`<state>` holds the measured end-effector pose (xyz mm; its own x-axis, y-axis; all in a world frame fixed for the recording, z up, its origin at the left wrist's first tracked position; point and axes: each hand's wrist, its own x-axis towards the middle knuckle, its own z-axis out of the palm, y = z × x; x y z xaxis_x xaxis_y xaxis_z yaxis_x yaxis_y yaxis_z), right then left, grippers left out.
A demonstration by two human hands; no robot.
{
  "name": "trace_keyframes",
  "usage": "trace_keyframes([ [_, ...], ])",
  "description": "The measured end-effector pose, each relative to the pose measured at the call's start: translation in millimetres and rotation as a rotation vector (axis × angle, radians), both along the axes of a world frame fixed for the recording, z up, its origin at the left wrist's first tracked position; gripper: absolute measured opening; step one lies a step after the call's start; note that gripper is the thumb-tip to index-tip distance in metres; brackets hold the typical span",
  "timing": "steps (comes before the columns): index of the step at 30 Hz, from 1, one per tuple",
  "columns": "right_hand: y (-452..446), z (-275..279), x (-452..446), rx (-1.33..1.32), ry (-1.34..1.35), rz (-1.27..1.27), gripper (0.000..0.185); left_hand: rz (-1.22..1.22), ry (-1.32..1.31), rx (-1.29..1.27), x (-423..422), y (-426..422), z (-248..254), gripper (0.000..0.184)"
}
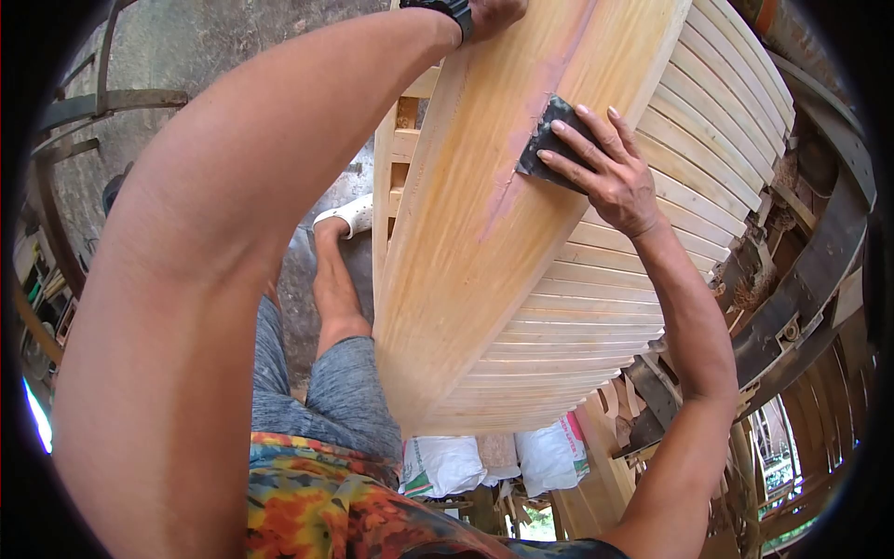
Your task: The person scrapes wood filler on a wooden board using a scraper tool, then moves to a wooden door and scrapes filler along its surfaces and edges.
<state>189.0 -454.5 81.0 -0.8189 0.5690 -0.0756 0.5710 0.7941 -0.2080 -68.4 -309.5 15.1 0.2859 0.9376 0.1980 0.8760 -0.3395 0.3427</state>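
R hand (pixel 612 174), fingers spread, holds black pad (pixel 538 140) on board (pixel 447 252), 1 o'clock; L hand (pixel 496 13), 12 o'clock, fingers: can't tell.

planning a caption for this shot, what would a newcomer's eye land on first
Probably the long pale wooden panel running up the middle, with rows of slats fanning out along its right side. Next, the right hand on a dark block over a pinkish streak on that panel. The left arm also looms large across the picture's left side.
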Motion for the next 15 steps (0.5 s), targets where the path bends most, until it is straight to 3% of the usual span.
trace_keyframes([
  [7,-7,2,-5,-0.090,-0.017,-0.071,0.046,0.028,-0.070,0.025,0,-3,-5,0.048],
  [12,-5,32,-30,-0.150,-0.203,-0.116,0.038,-0.006,-0.117,0.058,-5,-2,-2,0.050],
  [15,0,52,-50,-0.166,-0.279,-0.152,0.032,0.025,-0.084,-0.088,-3,-1,9,0.052],
])
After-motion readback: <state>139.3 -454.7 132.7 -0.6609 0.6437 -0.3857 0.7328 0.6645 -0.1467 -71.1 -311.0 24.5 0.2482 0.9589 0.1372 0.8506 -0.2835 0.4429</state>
